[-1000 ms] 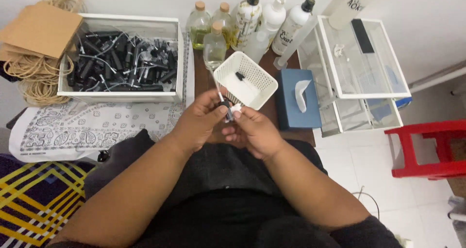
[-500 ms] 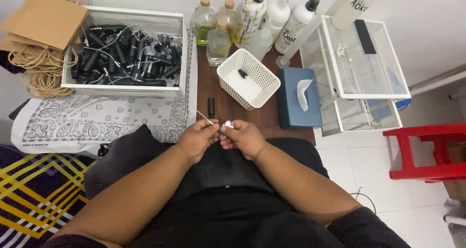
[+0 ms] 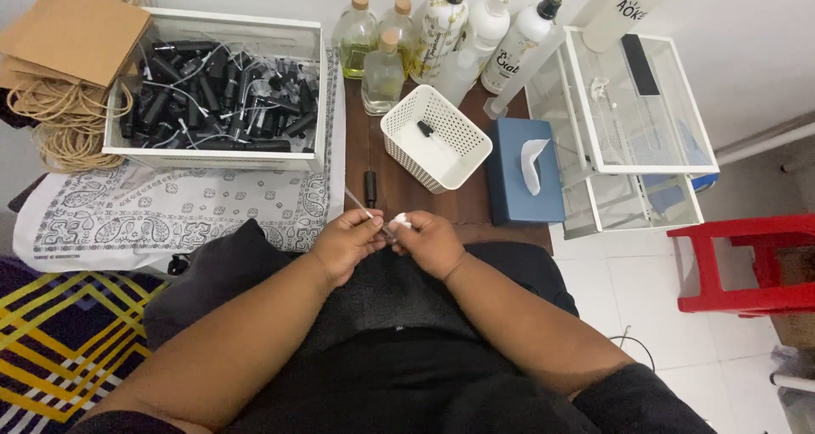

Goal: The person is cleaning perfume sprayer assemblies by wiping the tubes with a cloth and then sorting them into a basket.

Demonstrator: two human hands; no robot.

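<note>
My left hand point(image 3: 346, 243) pinches a small spray pump with a thin clear dip tube point(image 3: 356, 202) that sticks up and to the left. My right hand point(image 3: 429, 240) meets it from the right and holds a small white wad, like tissue point(image 3: 401, 222), against the pump. Both hands sit low, over my lap at the near edge of the dark wooden table point(image 3: 399, 192). A small black cap point(image 3: 370, 183) lies on the table just beyond my fingers.
A white perforated basket point(image 3: 435, 138) holds one black pump. A white bin of several black pumps point(image 3: 212, 94) stands at left on a patterned cloth point(image 3: 170, 209). Bottles point(image 3: 441, 35) line the back, beside a blue tissue box point(image 3: 524, 169), a clear rack point(image 3: 637, 111) and a red stool point(image 3: 747, 260).
A second ago my hands were higher, by the basket; they have dropped toward my lap with the pump. Over the last half second they have barely moved.
</note>
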